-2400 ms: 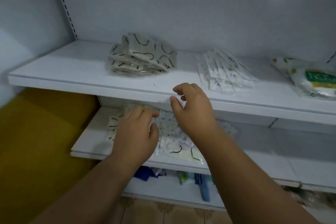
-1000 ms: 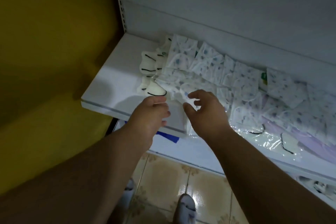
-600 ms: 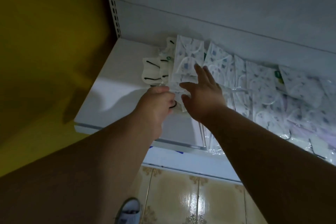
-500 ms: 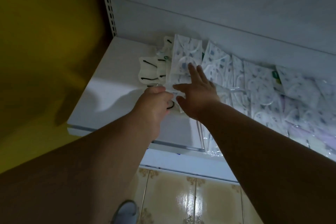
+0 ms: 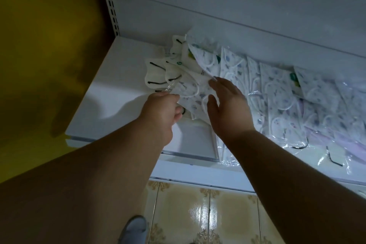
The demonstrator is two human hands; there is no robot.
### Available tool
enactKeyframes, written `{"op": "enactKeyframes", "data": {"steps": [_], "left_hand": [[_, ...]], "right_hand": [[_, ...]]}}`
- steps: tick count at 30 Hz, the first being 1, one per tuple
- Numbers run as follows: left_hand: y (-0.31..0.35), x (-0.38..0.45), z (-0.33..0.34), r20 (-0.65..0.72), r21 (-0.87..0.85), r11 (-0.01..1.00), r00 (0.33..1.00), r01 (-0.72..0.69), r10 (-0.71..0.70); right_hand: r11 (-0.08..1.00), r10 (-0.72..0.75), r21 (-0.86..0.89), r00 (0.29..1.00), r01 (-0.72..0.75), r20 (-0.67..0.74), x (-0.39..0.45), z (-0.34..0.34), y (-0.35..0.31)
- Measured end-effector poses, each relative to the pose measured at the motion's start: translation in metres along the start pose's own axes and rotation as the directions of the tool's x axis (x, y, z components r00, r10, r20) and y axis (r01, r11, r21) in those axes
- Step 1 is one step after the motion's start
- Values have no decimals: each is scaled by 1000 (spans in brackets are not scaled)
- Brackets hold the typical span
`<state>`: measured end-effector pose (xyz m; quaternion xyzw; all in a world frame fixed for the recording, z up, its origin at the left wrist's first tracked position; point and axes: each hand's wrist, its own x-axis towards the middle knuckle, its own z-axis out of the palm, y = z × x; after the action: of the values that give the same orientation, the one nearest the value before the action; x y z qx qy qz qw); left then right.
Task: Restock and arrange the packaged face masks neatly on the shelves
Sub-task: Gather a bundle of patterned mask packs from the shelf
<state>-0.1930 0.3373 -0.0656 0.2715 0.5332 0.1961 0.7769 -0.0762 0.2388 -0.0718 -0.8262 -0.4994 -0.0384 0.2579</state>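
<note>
Packaged face masks lie spread along a white lower shelf (image 5: 111, 105). A blue-patterned pack (image 5: 190, 93) is lifted at its left edge, pinched by my left hand (image 5: 160, 111). My right hand (image 5: 227, 109) has straight fingers against the right side of that same pack. Behind it, at the left end, sit cream packs with black ear loops (image 5: 156, 73). A row of more patterned packs (image 5: 277, 93) runs off to the right, overlapping one another and hanging over the shelf's front edge.
The shelf's white back panel (image 5: 237, 6) rises behind, with a slotted upright (image 5: 109, 2) at the left beside a yellow wall (image 5: 39, 45). Below are a lower white ledge (image 5: 198, 172), tan floor tiles (image 5: 198, 214) and my slipper (image 5: 134, 228).
The view dropped from the upper shelves to this lower shelf. My left hand took hold of a patterned pack's edge and lifted it; my right hand slid back from the rear packs onto it.
</note>
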Motion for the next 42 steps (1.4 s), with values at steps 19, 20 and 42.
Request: {"op": "enactKeyframes", "data": {"steps": [19, 20, 42], "left_hand": [[-16, 8, -10, 155, 131, 990, 985, 58, -78], [-18, 9, -11, 132, 142, 989, 989, 52, -71], [-32, 11, -18, -6, 235, 965, 993, -114, 119]], "right_hand": [[942, -89, 334, 950, -17, 300, -52, -5, -14], [933, -109, 360, 948, -6, 298, -52, -5, -13], [954, 283, -167, 935, -250, 216, -11, -11, 28]]}}
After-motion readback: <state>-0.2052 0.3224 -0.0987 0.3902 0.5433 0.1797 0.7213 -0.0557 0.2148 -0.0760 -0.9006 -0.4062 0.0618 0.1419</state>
